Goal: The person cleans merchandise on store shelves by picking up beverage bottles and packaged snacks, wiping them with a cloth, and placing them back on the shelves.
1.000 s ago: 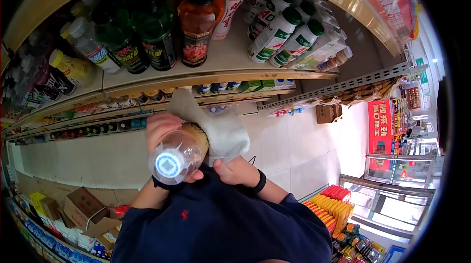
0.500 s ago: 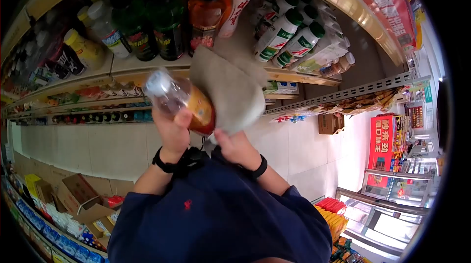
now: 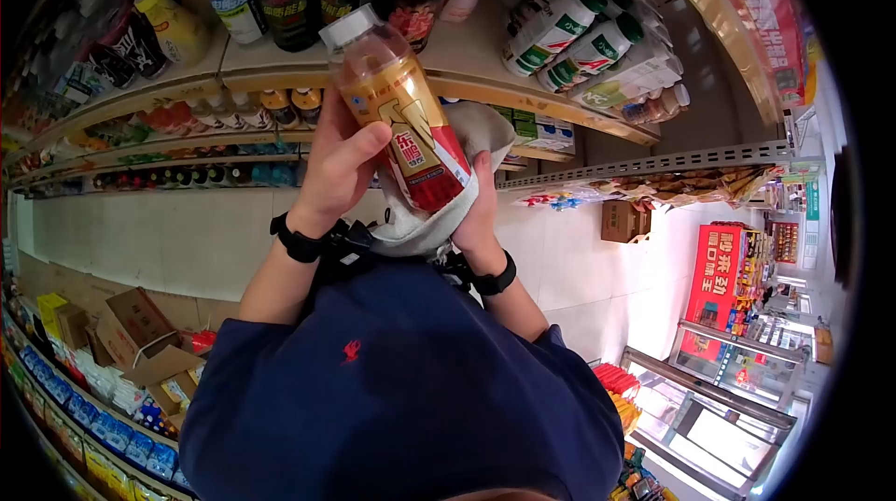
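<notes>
A drink bottle (image 3: pixel 397 95) with a white cap and a gold and red label is tilted in front of my chest, cap end toward the shelf. My left hand (image 3: pixel 338 160) is wrapped round its left side, thumb lying on the label. A pale grey cloth (image 3: pixel 420 228) cups the base and right side of the bottle. Behind the cloth, my right hand (image 3: pixel 481 207) grips it against the bottle; its thumb shows at the edge, while the other fingers are hidden by the cloth.
Just ahead is a shelf (image 3: pixel 271 57) of drinks, with white green-capped bottles (image 3: pixel 560 25) at its right. Lower shelves hold more bottles. A cardboard box (image 3: pixel 625 221) stands on the floor to the right. Opened cartons (image 3: pixel 140 324) and packaged goods lie at the left.
The cloth has moved from hanging up beside the bottle to wrapping under its base. The bottle has shifted right and up, its label now facing me. My right hand has moved up behind the cloth.
</notes>
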`<action>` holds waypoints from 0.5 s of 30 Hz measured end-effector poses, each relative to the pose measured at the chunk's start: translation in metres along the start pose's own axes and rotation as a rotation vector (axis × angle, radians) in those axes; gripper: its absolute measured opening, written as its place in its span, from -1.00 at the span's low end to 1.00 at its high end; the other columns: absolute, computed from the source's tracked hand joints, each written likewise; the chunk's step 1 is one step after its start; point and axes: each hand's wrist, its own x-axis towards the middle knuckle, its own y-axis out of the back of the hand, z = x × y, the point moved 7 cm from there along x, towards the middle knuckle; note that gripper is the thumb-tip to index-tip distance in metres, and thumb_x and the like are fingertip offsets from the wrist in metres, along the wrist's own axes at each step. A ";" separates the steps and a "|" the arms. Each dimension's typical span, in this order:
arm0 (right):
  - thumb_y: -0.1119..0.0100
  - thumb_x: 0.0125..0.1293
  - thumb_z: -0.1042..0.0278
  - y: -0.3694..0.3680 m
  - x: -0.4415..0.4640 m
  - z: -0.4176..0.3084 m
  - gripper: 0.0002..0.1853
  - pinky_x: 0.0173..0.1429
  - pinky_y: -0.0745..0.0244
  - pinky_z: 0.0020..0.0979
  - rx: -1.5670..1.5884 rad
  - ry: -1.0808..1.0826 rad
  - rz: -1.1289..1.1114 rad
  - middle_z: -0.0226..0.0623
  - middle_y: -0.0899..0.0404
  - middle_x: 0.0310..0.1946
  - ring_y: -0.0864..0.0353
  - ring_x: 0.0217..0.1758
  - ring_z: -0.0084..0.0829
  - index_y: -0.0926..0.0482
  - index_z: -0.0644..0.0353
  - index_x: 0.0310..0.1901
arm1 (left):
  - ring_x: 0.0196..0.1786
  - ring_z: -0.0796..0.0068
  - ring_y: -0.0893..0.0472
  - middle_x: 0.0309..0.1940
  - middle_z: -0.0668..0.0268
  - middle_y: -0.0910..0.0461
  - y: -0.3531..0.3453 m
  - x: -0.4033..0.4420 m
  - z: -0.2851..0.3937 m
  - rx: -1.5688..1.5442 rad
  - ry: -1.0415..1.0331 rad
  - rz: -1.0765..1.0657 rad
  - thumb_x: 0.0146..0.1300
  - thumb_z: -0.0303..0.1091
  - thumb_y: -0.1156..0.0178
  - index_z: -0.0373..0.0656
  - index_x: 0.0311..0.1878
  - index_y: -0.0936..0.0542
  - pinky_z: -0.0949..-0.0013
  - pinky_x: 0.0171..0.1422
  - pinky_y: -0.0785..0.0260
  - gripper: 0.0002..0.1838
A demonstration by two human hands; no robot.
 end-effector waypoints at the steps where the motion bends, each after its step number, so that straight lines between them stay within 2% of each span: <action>1: 0.48 0.65 -0.23 -0.002 -0.002 0.004 -0.22 0.53 -0.36 -0.07 -0.001 -0.004 -0.001 0.07 -0.39 0.42 -0.47 0.43 -0.07 -0.20 0.37 0.50 | 0.35 0.29 -0.49 0.31 0.13 -0.45 0.005 -0.003 -0.004 0.006 0.050 -0.015 0.35 -0.21 -0.36 -0.23 0.44 -0.24 0.19 0.46 -0.34 -0.28; 4: 0.44 0.66 -0.22 -0.007 -0.008 0.022 -0.24 0.54 -0.33 -0.10 0.145 -0.091 0.060 0.03 -0.40 0.42 -0.46 0.44 -0.10 -0.22 0.35 0.50 | 0.33 0.26 -0.54 0.29 0.11 -0.49 0.019 -0.008 -0.014 -0.001 0.121 -0.060 0.33 -0.05 -0.40 -0.24 0.47 -0.22 0.17 0.43 -0.40 -0.18; 5: 0.42 0.65 -0.23 -0.005 -0.010 0.025 -0.24 0.54 -0.32 -0.11 0.071 -0.074 0.052 0.01 -0.40 0.42 -0.45 0.44 -0.12 -0.23 0.35 0.50 | 0.32 0.24 -0.55 0.28 0.08 -0.51 0.017 -0.008 -0.014 -0.012 0.144 -0.094 0.32 0.03 -0.40 -0.24 0.49 -0.20 0.15 0.42 -0.42 -0.13; 8: 0.42 0.65 -0.24 -0.001 -0.009 0.031 -0.23 0.54 -0.32 -0.11 0.010 -0.061 0.048 0.01 -0.41 0.41 -0.45 0.44 -0.12 -0.23 0.35 0.49 | 0.36 0.19 -0.54 0.31 0.03 -0.50 0.003 -0.007 -0.007 -0.085 0.122 -0.207 0.35 0.08 -0.36 -0.23 0.50 -0.19 0.12 0.44 -0.42 -0.13; 11: 0.42 0.65 -0.24 -0.004 -0.012 0.031 -0.23 0.52 -0.36 -0.09 0.070 -0.059 0.101 0.02 -0.42 0.41 -0.47 0.43 -0.11 -0.22 0.36 0.49 | 0.38 0.16 -0.52 0.33 0.01 -0.48 0.005 -0.011 -0.010 -0.112 0.149 -0.181 0.36 0.11 -0.32 -0.21 0.52 -0.16 0.10 0.47 -0.39 -0.11; 12: 0.40 0.66 -0.22 -0.004 -0.013 0.030 -0.25 0.51 -0.38 -0.09 0.091 -0.043 0.154 0.02 -0.43 0.39 -0.49 0.41 -0.11 -0.23 0.35 0.49 | 0.43 0.15 -0.46 0.39 0.04 -0.41 0.006 -0.012 -0.010 -0.144 0.153 -0.213 0.43 -0.03 -0.29 -0.19 0.56 -0.08 0.10 0.52 -0.33 -0.15; 13: 0.39 0.66 -0.19 -0.004 -0.015 0.030 -0.27 0.50 -0.40 -0.09 0.111 -0.029 0.207 0.03 -0.44 0.38 -0.51 0.39 -0.11 -0.24 0.34 0.48 | 0.43 0.15 -0.46 0.39 0.04 -0.41 0.006 -0.015 -0.009 -0.148 0.147 -0.210 0.43 -0.03 -0.29 -0.19 0.56 -0.08 0.10 0.52 -0.33 -0.15; 15: 0.38 0.68 -0.13 -0.007 -0.013 0.030 -0.33 0.45 -0.48 -0.11 0.162 -0.033 0.190 0.04 -0.48 0.34 -0.55 0.35 -0.13 -0.27 0.32 0.47 | 0.49 0.19 -0.38 0.45 0.09 -0.32 0.000 -0.024 -0.001 -0.079 0.136 -0.201 0.45 -0.22 -0.24 -0.17 0.60 -0.01 0.14 0.57 -0.25 -0.18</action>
